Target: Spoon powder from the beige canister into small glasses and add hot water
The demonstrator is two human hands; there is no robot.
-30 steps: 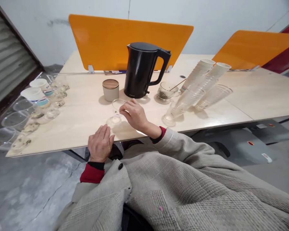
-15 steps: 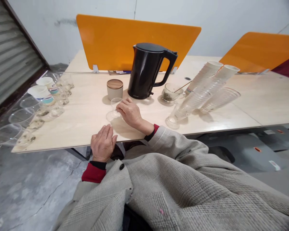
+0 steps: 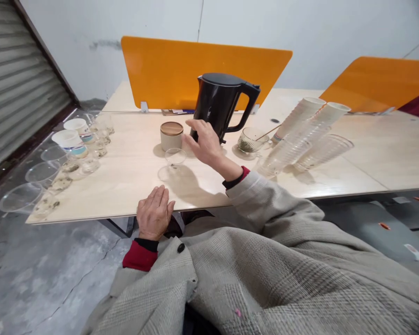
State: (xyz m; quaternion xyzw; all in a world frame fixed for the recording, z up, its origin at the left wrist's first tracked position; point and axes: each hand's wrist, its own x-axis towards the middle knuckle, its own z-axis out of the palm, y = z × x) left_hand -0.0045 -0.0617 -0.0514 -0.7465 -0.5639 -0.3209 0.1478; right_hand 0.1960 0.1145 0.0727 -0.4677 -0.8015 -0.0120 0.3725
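"Orange screens (image 3: 206,77) stand along the back of the counter (image 3: 125,177). Where is the right hand (image 3: 205,141)?"

"Up in front of the kettle (image 3: 220,100), thumb and fingers spread, nothing between them. I can't tell whether it touches the kettle."

"And the clear cup (image 3: 175,161)?"

"Upright on the counter, on the near side of the jar (image 3: 171,140), apart from both hands. A small dark bit shows low in it."

"What about the left hand (image 3: 154,211)?"

"Palm down at the counter's front edge, fingers extended, gripping nothing."

"Anything else out?"

"Near the kettle's handle, a glass mug (image 3: 248,142) with leaves and a thin stick in it. Stacked cups (image 3: 289,149) are to its right. At the left end, two paper cups (image 3: 69,141) stand among clear ones, some with dark bits at the bottom."
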